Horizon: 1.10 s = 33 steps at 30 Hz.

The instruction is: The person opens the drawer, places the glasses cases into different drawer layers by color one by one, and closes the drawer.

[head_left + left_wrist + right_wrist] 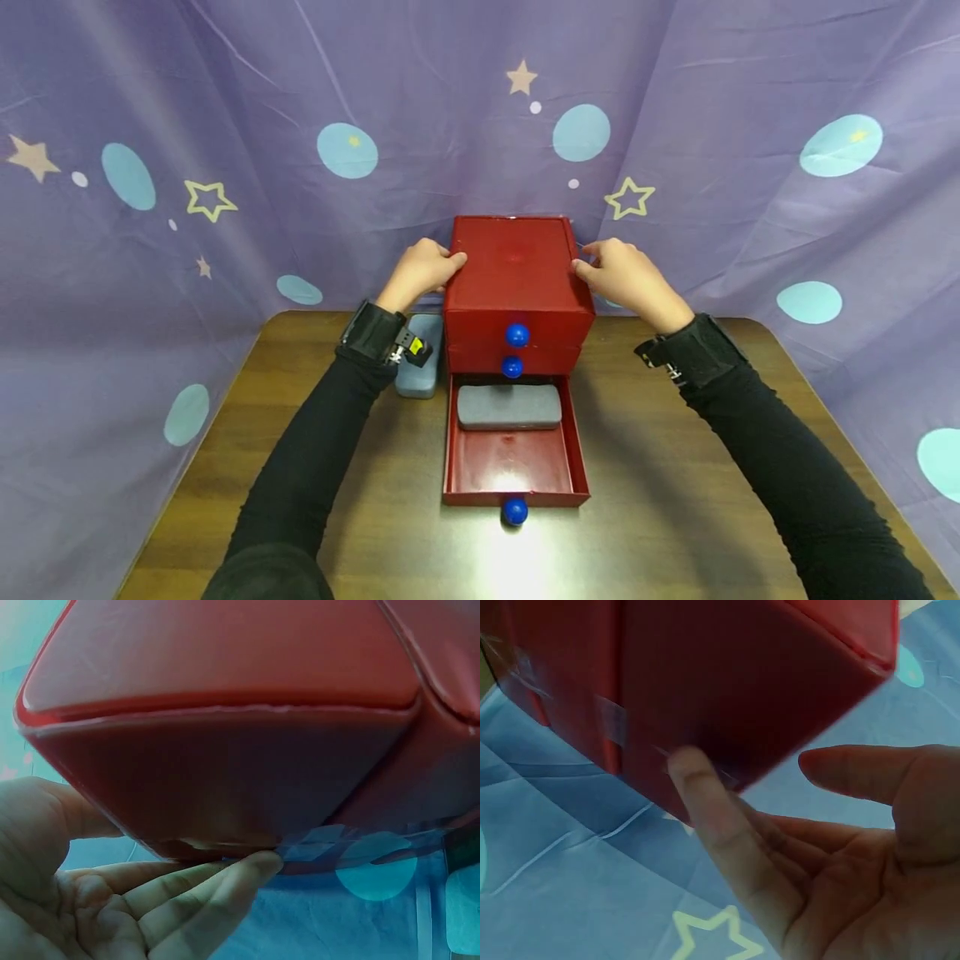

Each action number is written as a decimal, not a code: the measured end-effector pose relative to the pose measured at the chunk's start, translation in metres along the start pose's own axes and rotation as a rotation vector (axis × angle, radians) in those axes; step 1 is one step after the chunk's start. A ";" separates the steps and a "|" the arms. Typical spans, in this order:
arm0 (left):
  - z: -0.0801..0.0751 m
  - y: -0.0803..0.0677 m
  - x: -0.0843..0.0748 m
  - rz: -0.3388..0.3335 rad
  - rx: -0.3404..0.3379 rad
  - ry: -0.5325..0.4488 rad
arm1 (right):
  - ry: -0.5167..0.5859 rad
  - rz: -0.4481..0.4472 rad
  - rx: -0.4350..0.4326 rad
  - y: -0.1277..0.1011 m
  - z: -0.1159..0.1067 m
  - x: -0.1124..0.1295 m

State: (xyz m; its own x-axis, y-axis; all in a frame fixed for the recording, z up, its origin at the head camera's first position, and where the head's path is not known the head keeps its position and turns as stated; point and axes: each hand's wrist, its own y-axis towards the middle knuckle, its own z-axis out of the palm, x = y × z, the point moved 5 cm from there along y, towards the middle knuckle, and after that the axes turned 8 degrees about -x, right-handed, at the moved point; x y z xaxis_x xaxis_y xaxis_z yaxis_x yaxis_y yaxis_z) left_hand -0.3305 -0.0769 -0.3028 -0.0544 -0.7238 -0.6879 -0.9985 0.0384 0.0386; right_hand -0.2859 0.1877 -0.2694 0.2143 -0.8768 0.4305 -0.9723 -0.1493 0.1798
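Head view shows my left hand (420,271) and right hand (626,275) flanking the red chest (517,275) mid-table, fingers straight, touching its sides. I'd press evenly, since the bottom drawer (513,467) stands open holding a grey case (509,406).

No readable text or labels
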 end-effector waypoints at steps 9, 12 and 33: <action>0.004 -0.008 0.017 0.071 -0.047 0.016 | 0.091 0.009 0.105 0.006 0.018 -0.009; 0.003 -0.012 0.023 0.083 -0.064 0.017 | 0.093 0.005 0.112 0.008 0.021 -0.012; 0.009 -0.039 0.074 0.100 -0.229 0.119 | 0.068 -0.004 -0.021 0.005 0.024 -0.011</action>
State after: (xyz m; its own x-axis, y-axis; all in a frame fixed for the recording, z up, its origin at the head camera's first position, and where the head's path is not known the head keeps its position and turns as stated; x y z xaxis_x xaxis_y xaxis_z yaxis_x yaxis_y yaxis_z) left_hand -0.2953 -0.1257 -0.3618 -0.1382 -0.8007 -0.5830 -0.9611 -0.0338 0.2742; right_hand -0.2951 0.1860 -0.2941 0.2244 -0.8431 0.4886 -0.9694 -0.1421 0.2000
